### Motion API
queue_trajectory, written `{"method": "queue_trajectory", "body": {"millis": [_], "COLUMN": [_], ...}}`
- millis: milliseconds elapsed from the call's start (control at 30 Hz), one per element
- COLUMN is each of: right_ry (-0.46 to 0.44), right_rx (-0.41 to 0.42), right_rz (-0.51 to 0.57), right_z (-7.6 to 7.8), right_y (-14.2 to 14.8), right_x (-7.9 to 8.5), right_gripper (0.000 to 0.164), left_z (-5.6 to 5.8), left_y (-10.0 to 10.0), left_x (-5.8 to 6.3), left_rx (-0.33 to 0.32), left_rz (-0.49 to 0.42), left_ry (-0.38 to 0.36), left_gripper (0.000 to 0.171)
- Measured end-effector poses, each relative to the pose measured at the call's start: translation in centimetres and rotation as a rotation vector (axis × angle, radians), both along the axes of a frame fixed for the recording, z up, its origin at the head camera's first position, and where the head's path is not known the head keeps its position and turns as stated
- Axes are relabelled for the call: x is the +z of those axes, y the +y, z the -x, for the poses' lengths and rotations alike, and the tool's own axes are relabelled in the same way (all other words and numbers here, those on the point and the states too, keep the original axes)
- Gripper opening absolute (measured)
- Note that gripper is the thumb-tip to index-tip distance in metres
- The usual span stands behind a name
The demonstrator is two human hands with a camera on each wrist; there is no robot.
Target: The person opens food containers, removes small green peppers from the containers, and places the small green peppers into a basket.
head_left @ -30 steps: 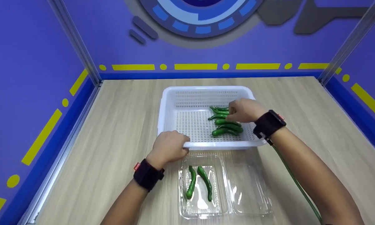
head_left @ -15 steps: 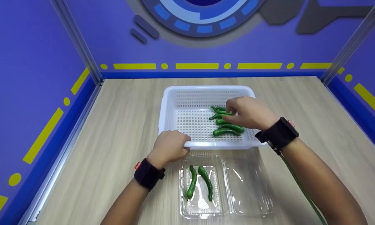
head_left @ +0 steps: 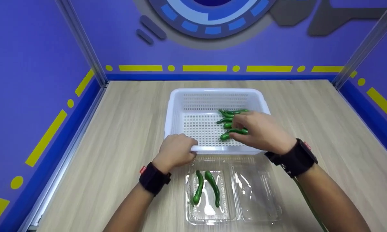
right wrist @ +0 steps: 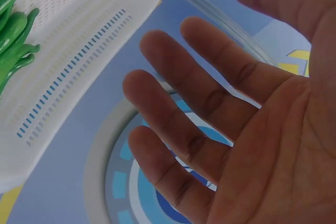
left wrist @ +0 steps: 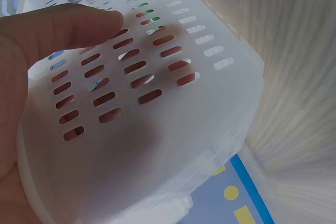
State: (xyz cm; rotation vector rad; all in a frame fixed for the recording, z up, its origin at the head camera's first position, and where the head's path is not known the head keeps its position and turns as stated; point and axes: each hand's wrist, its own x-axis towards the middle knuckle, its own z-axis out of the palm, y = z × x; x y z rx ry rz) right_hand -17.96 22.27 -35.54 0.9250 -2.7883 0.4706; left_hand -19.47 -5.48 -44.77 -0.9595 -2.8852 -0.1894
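Note:
My left hand (head_left: 177,149) grips the near left rim of a white perforated plastic basket (head_left: 219,148). In the left wrist view, its thumb presses the outside of the basket wall (left wrist: 173,145). Over the right part of the basket hovers my right hand (head_left: 264,132), above several green chili peppers (head_left: 228,120) and partly hiding them. The right wrist view shows that hand (right wrist: 226,114) with spread, slightly bent fingers and nothing held; peppers (right wrist: 13,38) lie beyond. In front of the basket, a clear hinged plastic container (head_left: 257,196) lies unfolded, with two green chili peppers (head_left: 214,188) in its left half.
The wooden tabletop (head_left: 129,122) bears the basket and container. Blue-purple panels (head_left: 196,54) enclose the back and both sides, joined by metal corner posts (head_left: 83,42). A green cord (head_left: 306,199) runs along the right forearm.
My right hand has shifted toward the basket's near side, from the rear peppers to above the nearer ones. The left hand stays on the rim, and the two peppers in the container lie as before.

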Motion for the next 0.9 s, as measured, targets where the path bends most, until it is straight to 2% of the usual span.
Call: {"method": "queue_trajectory", "body": {"millis": [167,600,900], "right_ry": [0.01,0.017,0.046], "right_rx": [0.007,-0.004,0.056], "right_rz": [0.023,0.024,0.023], "right_z": [-1.1,-3.5,-4.6], "right_y": [-0.1,-0.7,-1.3], "right_x": [0.0,-0.4,-1.3], "right_gripper": [0.018,0.02,0.024], "left_z": [0.1,0.0,0.0], "left_y": [0.1,0.0,0.1], "left_x": [0.0,-0.1,0.0], "left_rx": [-0.005,-0.008,0.004], "left_rz": [0.011,0.013,0.018], "left_ry": [0.023,0.015,-0.011], "left_gripper": [0.009,0.01,0.01]}}
